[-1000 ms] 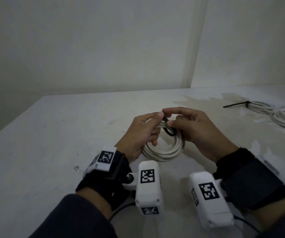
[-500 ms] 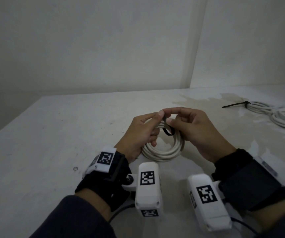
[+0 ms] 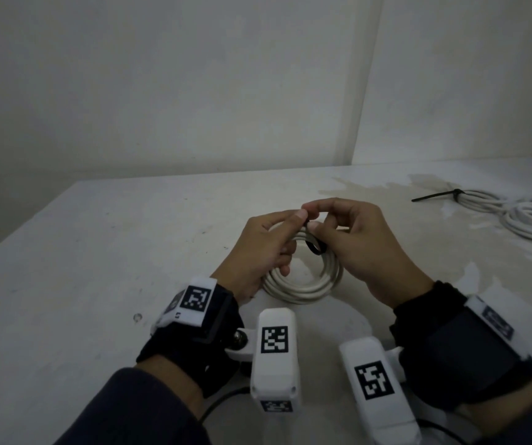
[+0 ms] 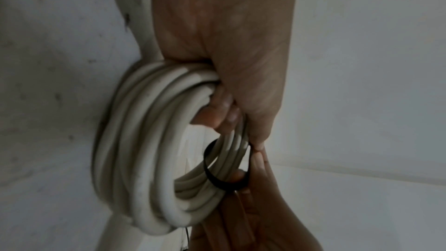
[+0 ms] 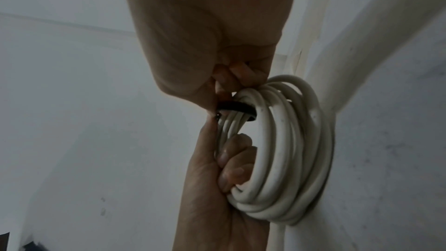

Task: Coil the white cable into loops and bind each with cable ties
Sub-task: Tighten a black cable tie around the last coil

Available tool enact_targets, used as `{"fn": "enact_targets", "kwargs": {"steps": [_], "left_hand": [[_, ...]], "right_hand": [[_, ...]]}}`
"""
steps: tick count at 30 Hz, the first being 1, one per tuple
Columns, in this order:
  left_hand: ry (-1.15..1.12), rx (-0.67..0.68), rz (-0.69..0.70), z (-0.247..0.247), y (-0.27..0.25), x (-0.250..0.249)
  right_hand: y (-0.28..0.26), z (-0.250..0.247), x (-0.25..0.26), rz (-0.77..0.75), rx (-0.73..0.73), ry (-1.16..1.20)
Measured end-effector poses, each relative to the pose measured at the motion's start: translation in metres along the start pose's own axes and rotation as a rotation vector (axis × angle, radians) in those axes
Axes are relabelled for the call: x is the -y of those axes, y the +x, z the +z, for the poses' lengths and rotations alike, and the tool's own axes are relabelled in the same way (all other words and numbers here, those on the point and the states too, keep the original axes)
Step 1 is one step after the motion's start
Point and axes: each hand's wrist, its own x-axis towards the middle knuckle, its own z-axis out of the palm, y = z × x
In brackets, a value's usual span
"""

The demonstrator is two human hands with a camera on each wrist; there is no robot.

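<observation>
A coil of white cable rests on the white table in front of me, its far side lifted between my hands. My left hand has its fingers curled through the coil, with the thumb at the top. A black cable tie forms a loose loop round the strands. My right hand pinches the tie above the coil. In the right wrist view the tie circles the coil just below my right hand's fingertips. The tie's tail is hidden by the fingers.
Another white cable bundle lies at the far right of the table, bound by a black tie whose tail points left. Two walls meet in a corner behind the table. A pale stain marks the surface near the hands.
The hands and coil have stayed almost in place. The right hand's fingers have shifted slightly at the tie, and the black loop looks a little smaller.
</observation>
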Motion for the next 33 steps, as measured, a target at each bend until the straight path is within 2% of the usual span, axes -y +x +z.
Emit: {"fn": "enact_targets", "kwargs": {"steps": [17, 19, 24, 33], "left_hand": [[-0.016, 0.075, -0.02, 0.002, -0.004, -0.007], [-0.048, 0.064, -0.029, 0.002, -0.004, -0.006], [-0.077, 0.019, -0.066, 0.001, -0.004, -0.004], [-0.032, 0.066, -0.03, 0.0, -0.004, -0.004]], "right_hand": [[-0.003, 0.002, 0.006, -0.067, -0.111, 0.031], [-0.004, 0.0, 0.007, -0.062, -0.086, 0.045], [-0.005, -0.013, 0.012, 0.027, 0.135, 0.062], [-0.004, -0.009, 0.012, -0.049, 0.061, -0.017]]}}
